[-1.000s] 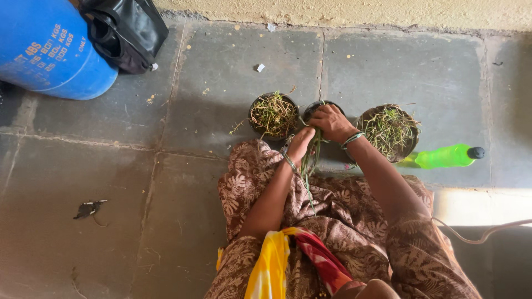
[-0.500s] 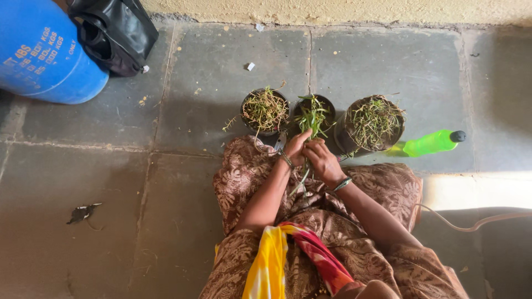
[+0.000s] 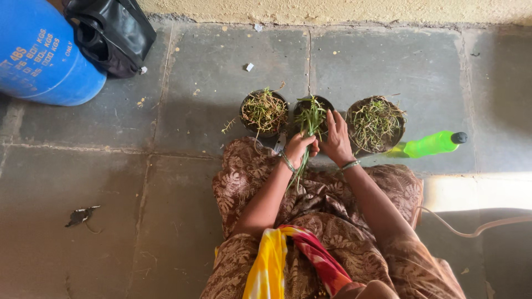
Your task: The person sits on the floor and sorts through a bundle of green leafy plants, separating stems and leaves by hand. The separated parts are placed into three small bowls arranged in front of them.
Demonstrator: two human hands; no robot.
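The person sits on the stone floor (image 3: 111, 182), and both hands work at the middle pot (image 3: 313, 106) of three small dark pots in the upper centre of the frame. The left hand (image 3: 299, 148) is clenched around a bunch of green stalks (image 3: 310, 119); the leafy tops stand over the middle pot, and the thin lower ends hang down below the fist toward the lap. The right hand (image 3: 336, 141) lies just beside it with the fingers stretched up to the rim of the pot; I cannot tell if it grasps anything. I judge that the step in hand is to arrange the stalks at this pot. The left pot (image 3: 264, 112) and the right pot (image 3: 376, 124) carry mostly dry, tangled growth. A green bottle (image 3: 433, 144) lies right of the pots; a blue drum (image 3: 39, 55) and a black bag (image 3: 113, 33) are at upper left.
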